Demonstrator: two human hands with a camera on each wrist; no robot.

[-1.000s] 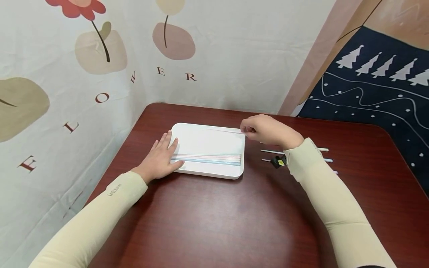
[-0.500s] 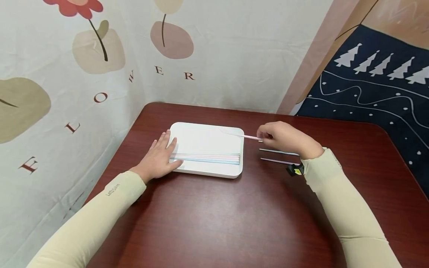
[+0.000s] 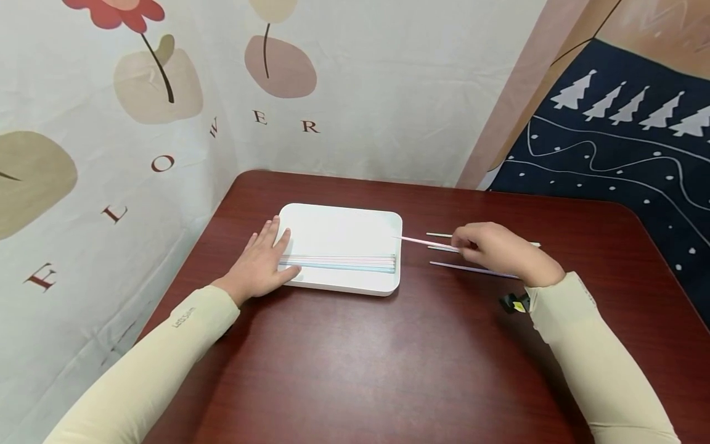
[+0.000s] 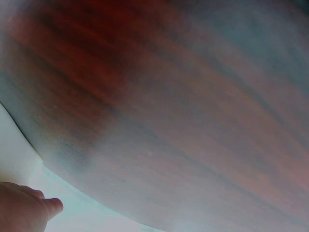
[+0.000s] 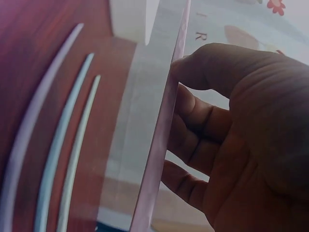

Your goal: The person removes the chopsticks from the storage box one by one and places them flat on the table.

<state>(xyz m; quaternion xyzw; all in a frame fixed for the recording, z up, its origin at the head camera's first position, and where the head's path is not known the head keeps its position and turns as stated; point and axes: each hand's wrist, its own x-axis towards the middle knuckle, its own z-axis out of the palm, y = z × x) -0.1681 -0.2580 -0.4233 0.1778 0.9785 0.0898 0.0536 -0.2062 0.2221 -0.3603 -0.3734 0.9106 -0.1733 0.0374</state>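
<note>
- The left hand (image 3: 257,265) lies flat with fingers spread over the tray's left edge, gripping nothing; a light, steady press there should stop the tray sliding.
- The right hand (image 3: 493,251) has a nearly closed pinch on the pink stick (image 3: 424,241), thumb against fingers with only the stick between. A firm but gentle squeeze would suit so thin a thing.
- The purple stick (image 3: 460,267), blue stick (image 3: 440,248) and green stick (image 3: 438,234) lie on the table (image 3: 333,357), in that order from near to far. The pink one hangs over this row, so the person would do well to lift it clear and lower it level, lest it roll a neighbour.
- The pink stick's free end reaches the right rim of the tray (image 3: 338,231); the head view is too coarse to tell whether it touches. Raising that end a little would avoid a snag.
- The right wrist view shows the thumb and fingers on the pink stick, where the head view gives mostly the back of the hand. It also shows gaps between the three lying sticks, partly covered from above.
- Only the head view shows the bundle (image 3: 341,264) inside the tray, along its near side.
</note>
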